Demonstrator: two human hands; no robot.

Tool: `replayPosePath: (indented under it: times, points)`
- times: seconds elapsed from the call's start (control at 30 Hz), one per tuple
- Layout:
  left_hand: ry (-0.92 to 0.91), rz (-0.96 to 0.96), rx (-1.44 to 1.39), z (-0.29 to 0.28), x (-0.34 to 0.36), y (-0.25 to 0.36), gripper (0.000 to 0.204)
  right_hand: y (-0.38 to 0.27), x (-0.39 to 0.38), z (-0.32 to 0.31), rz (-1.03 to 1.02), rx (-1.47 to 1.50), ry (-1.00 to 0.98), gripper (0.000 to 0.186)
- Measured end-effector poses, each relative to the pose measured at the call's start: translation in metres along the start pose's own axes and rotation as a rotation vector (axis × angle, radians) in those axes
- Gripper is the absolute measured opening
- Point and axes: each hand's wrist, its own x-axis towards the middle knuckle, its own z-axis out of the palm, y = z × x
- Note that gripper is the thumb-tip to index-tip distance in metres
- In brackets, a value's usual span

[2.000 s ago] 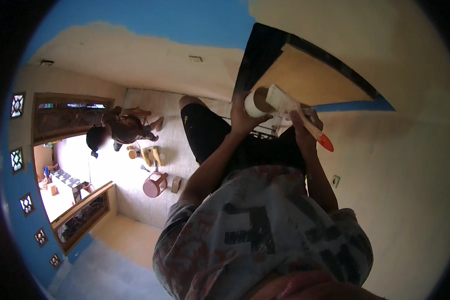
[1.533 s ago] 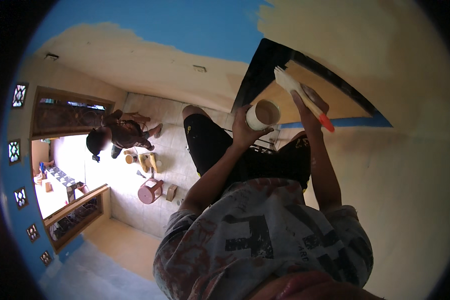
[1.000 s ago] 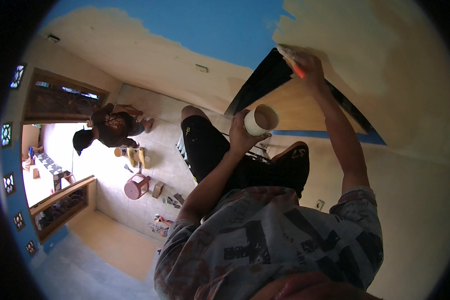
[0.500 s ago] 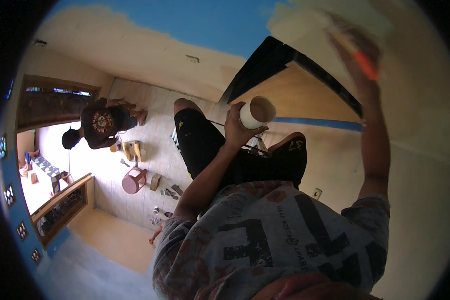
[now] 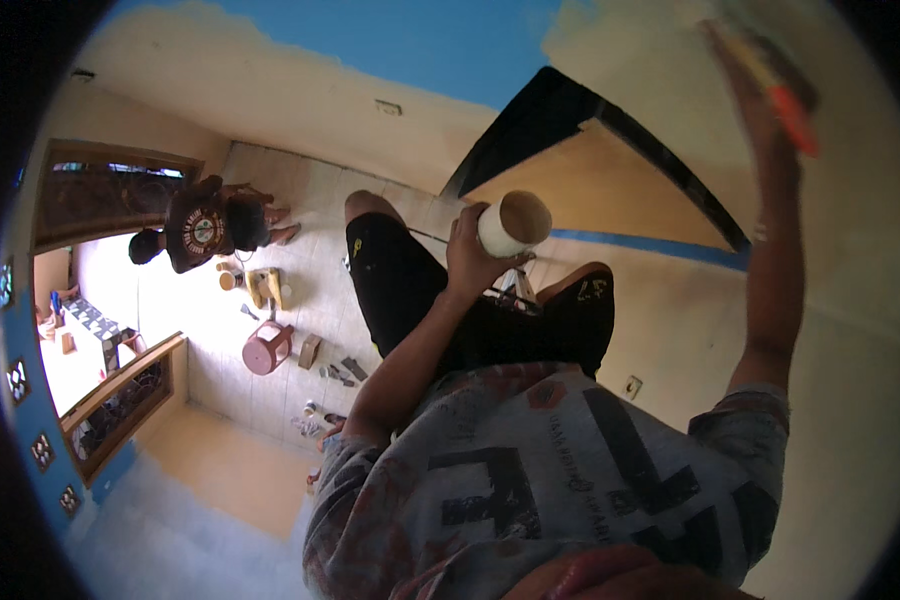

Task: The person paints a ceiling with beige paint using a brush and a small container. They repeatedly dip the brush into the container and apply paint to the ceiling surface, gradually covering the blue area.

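My left hand (image 5: 470, 255) grips a white cup (image 5: 512, 225) of beige liquid above my dark shorts. High at the upper right, my right hand (image 5: 770, 110) holds a paintbrush (image 5: 760, 70) with a pale handle and red end, blurred by motion against the cream-painted wall (image 5: 840, 260). Whether the bristles touch the wall is unclear. A blue painted area (image 5: 420, 40) borders the cream paint above. Below the brush is a triangular tan recess (image 5: 630, 190) with dark edging and a blue lower band.
Another person (image 5: 200, 225) bends near the doorway (image 5: 90, 280) on the tiled floor (image 5: 230, 410), with a pink stool (image 5: 262, 350), yellow boots (image 5: 262, 288), a bucket (image 5: 228, 280) and scattered items. Under my legs shows part of a metal ladder (image 5: 510, 298), mostly hidden.
My right hand has swung the brush from beside the cup up and rightward onto the upper wall area. My left hand still holds the cup. The other person has shifted slightly.
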Motion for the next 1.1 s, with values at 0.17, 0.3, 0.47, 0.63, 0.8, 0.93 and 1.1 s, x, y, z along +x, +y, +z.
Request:
replayPosePath:
  times: [0.17, 0.3, 0.47, 0.63, 0.8, 0.93, 1.1]
  points:
    - [-0.076, 0.045, 0.004, 0.000, 0.012, 0.014, 0.086, -0.035, 0.018, -0.049, -0.049, -0.036, 0.052, 0.028]
    - [-0.119, 0.040, 0.074, -0.001, 0.011, 0.012, 0.091, -0.043, -0.008, 0.034, 0.006, 0.239, -0.023, 0.037]
    - [-0.138, 0.036, 0.092, -0.007, 0.012, 0.018, 0.092, -0.040, -0.016, 0.105, 0.175, 0.323, -0.159, 0.038]
    - [-0.120, 0.027, 0.038, -0.015, 0.008, 0.021, 0.087, 0.014, -0.005, 0.040, 0.183, 0.112, 0.000, 0.036]
    - [-0.113, 0.021, 0.042, -0.009, 0.011, 0.023, 0.085, 0.006, 0.031, -0.066, 0.017, -0.176, 0.014, 0.037]
    - [-0.144, 0.049, 0.083, -0.006, 0.013, 0.020, 0.093, -0.015, 0.042, -0.071, -0.073, -0.216, 0.051, 0.038]
    - [-0.190, 0.072, 0.058, -0.007, 0.014, 0.017, 0.091, -0.021, 0.003, 0.043, -0.081, -0.262, -0.078, 0.039]
